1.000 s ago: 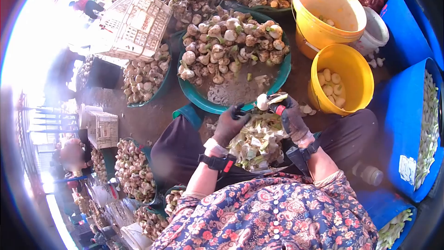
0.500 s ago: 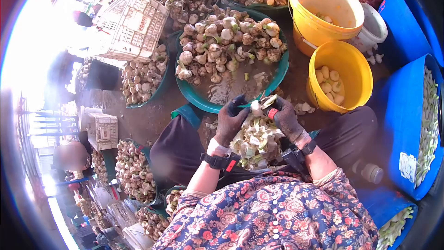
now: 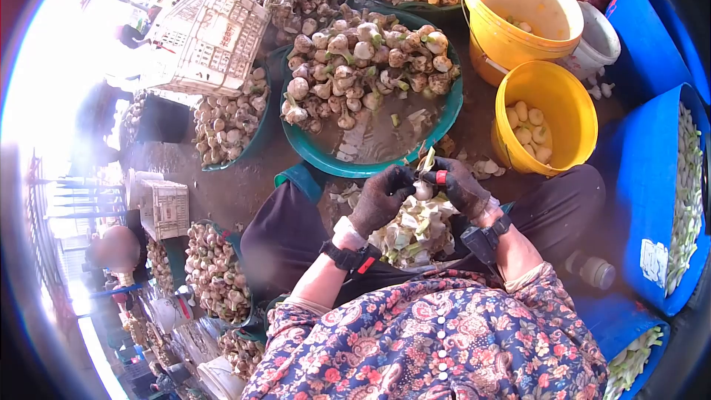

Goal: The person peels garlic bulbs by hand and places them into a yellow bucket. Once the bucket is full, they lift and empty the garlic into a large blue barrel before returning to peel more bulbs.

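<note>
A garlic bulb (image 3: 423,190) with its stem pointing up and away from me is between my two gloved hands, above my lap. My right hand (image 3: 463,191), with red tape round a finger, grips it from the right. My left hand (image 3: 380,196) has its fingers pinched against the bulb's left side near the stem; its fingertips are partly hidden. Below both hands lies a heap of pale garlic peelings (image 3: 416,231). Just beyond them stands a green tub (image 3: 326,165) with many unpeeled garlic bulbs (image 3: 344,78) in it.
A yellow bucket (image 3: 578,118) at the right holds peeled bulbs; a larger yellow bucket (image 3: 485,48) stands behind it. Blue containers (image 3: 637,200) with cut stems line the right side. White crates (image 3: 215,37) and further garlic piles (image 3: 216,274) are at the left, with a person beyond.
Both hands have drawn slightly toward me with the garlic bulb. The bulb has turned so that its stem points upward and its round end hangs toward the peelings.
</note>
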Action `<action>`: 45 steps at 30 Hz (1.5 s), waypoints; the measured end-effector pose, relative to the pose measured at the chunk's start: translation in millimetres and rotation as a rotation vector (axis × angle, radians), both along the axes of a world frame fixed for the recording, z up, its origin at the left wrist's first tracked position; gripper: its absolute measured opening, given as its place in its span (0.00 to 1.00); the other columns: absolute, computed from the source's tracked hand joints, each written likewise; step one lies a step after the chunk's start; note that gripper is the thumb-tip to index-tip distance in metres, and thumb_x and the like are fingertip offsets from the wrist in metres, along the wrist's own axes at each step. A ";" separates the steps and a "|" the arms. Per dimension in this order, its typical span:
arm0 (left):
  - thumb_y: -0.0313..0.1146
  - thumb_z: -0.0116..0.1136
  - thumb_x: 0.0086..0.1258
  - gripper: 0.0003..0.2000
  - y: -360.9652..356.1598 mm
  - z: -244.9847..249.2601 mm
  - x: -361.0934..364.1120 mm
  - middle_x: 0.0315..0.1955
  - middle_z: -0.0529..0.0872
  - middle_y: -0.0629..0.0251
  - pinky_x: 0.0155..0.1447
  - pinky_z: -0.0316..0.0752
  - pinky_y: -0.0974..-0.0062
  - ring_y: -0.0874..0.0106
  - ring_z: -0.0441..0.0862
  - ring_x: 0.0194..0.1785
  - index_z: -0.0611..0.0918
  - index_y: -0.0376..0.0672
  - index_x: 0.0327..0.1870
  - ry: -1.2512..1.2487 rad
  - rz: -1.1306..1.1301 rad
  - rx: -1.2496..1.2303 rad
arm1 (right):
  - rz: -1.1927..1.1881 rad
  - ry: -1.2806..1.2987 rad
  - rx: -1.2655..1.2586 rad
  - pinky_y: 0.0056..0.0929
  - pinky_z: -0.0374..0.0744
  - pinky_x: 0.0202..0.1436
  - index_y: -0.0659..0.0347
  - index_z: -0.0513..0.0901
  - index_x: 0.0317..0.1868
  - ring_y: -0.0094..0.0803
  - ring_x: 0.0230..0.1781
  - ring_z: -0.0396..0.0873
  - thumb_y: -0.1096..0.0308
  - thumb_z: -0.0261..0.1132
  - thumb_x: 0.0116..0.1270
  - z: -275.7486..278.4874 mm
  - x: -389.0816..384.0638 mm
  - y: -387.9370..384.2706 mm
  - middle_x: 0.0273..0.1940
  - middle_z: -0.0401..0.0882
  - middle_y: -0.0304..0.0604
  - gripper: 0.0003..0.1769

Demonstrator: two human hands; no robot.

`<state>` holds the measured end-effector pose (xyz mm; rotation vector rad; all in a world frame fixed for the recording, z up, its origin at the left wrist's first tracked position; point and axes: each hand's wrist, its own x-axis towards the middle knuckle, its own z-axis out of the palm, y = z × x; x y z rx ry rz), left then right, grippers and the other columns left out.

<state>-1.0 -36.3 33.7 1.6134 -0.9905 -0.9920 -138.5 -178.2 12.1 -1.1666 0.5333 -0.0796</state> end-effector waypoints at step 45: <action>0.31 0.63 0.59 0.10 -9.2 -21.1 10.7 0.29 0.84 0.64 0.37 0.74 0.81 0.81 0.79 0.31 0.82 0.36 0.38 0.164 0.312 0.300 | -0.409 -0.283 1.347 0.26 0.77 0.37 0.63 0.79 0.42 0.29 0.33 0.76 0.67 0.56 0.65 -50.0 5.8 1.8 0.34 0.81 0.44 0.11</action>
